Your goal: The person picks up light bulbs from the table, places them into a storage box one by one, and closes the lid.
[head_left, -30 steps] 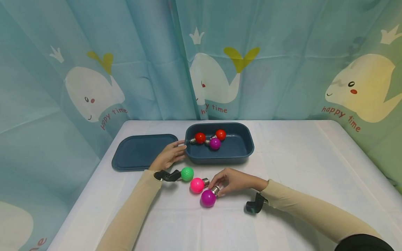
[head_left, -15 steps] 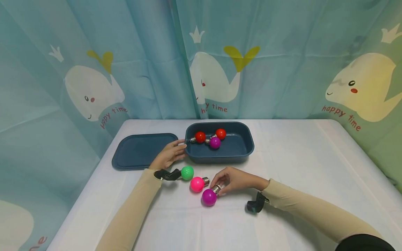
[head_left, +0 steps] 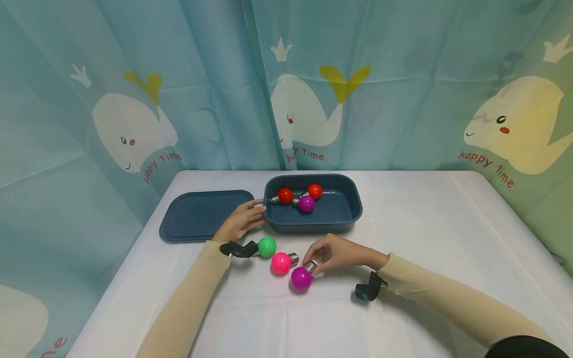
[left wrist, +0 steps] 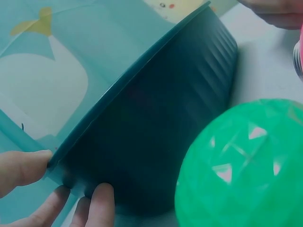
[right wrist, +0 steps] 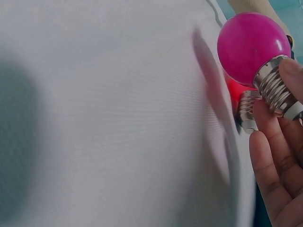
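My right hand (head_left: 337,252) pinches a purple light bulb (head_left: 301,279) by its silvery screw base (right wrist: 277,87). The round globe points toward me, away from the fingers. At the left end of a dark blue box (head_left: 313,229), my left hand (head_left: 239,220) rests with extended fingers, fingertips touching the rim and outer wall (left wrist: 142,132). A pink bulb (head_left: 280,263) lies just left of the purple one. Beside the left wrist is a green faceted bulb (head_left: 267,246), its base hidden by the wrist camera. Inside the box lie two red bulbs (head_left: 285,195) and another purple bulb (head_left: 306,204).
A flat dark blue lid (head_left: 201,214) lies left of the box, partly under the left hand. The white-covered table (head_left: 429,223) ends at a blue whale-print curtain (head_left: 215,99) behind and at both sides. Black cameras (head_left: 369,288) stick out from the wrists.
The right hand has shifted slightly right and away from me, carrying the purple bulb a little off from the pink one. My left hand and the box stay put.
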`<state>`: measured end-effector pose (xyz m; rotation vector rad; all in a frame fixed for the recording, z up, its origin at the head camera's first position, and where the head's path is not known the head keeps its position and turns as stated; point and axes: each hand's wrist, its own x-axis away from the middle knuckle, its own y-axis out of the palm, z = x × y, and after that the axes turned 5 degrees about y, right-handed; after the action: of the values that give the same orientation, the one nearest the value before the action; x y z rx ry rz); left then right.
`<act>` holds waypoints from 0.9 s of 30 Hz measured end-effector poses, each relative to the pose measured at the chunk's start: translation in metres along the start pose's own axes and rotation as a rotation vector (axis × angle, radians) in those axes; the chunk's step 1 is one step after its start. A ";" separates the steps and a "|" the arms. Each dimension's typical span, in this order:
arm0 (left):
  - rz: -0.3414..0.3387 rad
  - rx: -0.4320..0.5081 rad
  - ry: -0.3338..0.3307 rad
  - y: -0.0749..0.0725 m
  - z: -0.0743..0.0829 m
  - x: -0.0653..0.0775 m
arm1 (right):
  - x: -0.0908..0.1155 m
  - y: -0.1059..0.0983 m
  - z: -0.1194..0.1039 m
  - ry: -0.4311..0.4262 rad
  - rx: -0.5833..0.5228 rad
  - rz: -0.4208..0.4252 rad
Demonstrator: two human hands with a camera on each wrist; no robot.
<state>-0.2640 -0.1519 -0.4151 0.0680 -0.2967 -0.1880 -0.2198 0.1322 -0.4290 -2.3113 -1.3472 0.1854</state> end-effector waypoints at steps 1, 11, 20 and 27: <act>0.000 -0.001 0.001 0.000 0.000 0.000 | 0.000 -0.001 -0.001 0.000 -0.001 0.000; -0.002 -0.013 0.006 0.000 -0.001 0.000 | 0.006 -0.011 -0.011 -0.007 -0.011 0.011; -0.004 -0.015 0.008 0.000 0.000 0.000 | 0.009 -0.022 -0.017 -0.015 0.013 0.019; 0.010 -0.016 0.001 0.000 0.000 0.000 | 0.012 -0.029 -0.020 -0.018 0.047 0.031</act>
<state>-0.2641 -0.1516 -0.4153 0.0510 -0.2943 -0.1805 -0.2300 0.1486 -0.3968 -2.2983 -1.3023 0.2461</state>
